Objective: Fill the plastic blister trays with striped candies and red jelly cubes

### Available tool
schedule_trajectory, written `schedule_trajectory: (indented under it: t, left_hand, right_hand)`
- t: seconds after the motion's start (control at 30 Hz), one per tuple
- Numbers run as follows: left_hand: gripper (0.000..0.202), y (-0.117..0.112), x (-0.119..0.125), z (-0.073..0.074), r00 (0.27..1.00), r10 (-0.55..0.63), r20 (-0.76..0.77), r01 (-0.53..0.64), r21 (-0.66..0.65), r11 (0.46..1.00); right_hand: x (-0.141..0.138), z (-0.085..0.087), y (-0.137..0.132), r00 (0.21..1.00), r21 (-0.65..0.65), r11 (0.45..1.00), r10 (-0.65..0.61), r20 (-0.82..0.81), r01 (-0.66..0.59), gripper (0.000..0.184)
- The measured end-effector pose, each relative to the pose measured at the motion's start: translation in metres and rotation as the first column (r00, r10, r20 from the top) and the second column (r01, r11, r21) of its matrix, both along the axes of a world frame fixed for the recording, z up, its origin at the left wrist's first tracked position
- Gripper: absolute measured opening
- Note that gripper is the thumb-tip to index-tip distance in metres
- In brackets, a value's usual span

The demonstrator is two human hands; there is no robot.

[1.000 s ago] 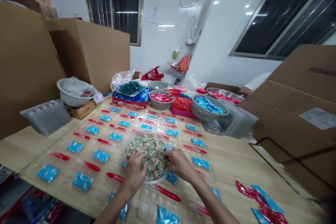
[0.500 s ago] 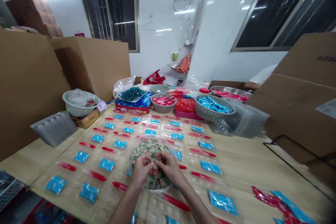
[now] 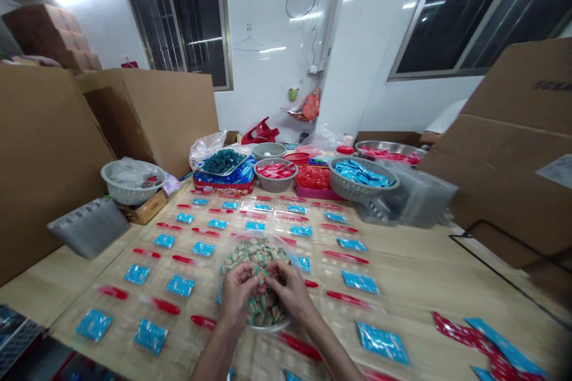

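On the pale wooden desk point(image 3: 402, 268), a clear round plastic bowl point(image 3: 263, 238) of striped pink-and-green pieces point(image 3: 257, 253) sits among rows of flat blue sachets point(image 3: 181, 286) and slim red packets point(image 3: 161, 306). The left hand point(image 3: 239, 292) and right hand point(image 3: 290, 289) curl together over the pile, though whether either grip clamps a piece cannot be told. Working low keeps pieces within the bowl.

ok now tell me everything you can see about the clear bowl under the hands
A round, clear plastic bowl stands on a wooden table, among blue sachets and red strips. It is heaped with small striped pieces in pink, green and cream, perhaps sweets. The left hand and right hand are over it, down among the pieces, hiding its middle.
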State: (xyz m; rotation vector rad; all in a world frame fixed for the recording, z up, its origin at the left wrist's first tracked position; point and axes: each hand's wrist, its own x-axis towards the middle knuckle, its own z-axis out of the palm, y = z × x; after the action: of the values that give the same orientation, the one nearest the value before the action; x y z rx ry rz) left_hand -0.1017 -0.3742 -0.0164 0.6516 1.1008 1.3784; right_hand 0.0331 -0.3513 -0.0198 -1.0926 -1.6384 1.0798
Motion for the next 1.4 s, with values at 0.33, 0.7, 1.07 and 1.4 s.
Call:
schedule_trajectory:
  t: [0.33,0.7,1.07,1.4]
  left_hand:
    - [0.024,0.000,0.001,0.002,0.997,0.078,-0.023,-0.079,-0.026,0.997]
    - [0.022,-0.004,-0.002,-0.002,0.985,0.142,0.097,-0.147,0.043,0.988]
    - [0.023,-0.005,-0.004,-0.005,0.990,0.129,0.063,-0.133,0.062,0.989]
    - [0.025,-0.005,-0.004,-0.004,0.987,0.151,0.058,-0.153,0.029,0.988]
  right_hand:
    - [0.001,-0.002,0.004,0.980,-0.048,0.989,-0.143,-0.139,0.138,0.016]
    - [-0.017,0.012,-0.004,0.903,-0.307,0.949,-0.065,-0.424,-0.076,0.029]
    - [-0.019,0.003,0.000,0.888,-0.356,0.933,-0.124,-0.442,-0.046,0.038]
    - [-0.011,0.014,0.004,0.950,-0.251,0.968,-0.082,-0.300,0.004,0.025]
